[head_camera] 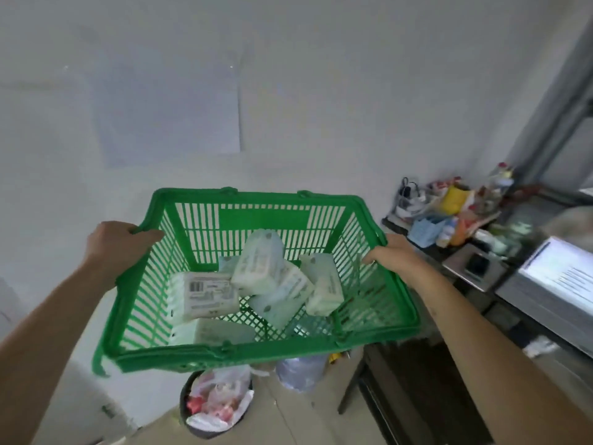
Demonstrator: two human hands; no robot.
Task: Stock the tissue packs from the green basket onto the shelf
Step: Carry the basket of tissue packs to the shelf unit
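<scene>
I hold a green plastic basket (260,216) up in the air in front of a white wall. My left hand (115,242) grips its left rim and my right hand (393,255) grips its right rim. Several pale green and white tissue packs (256,268) lie loosely piled on the basket's floor, one of them (205,292) showing a barcode label. No shelf is in view.
Below the basket on the floor stands a round bin (215,403) with a plastic bag and rubbish in it. A dark table (465,264) at the right carries bottles, packets and a blue box. A lit laptop screen (558,277) sits at the far right.
</scene>
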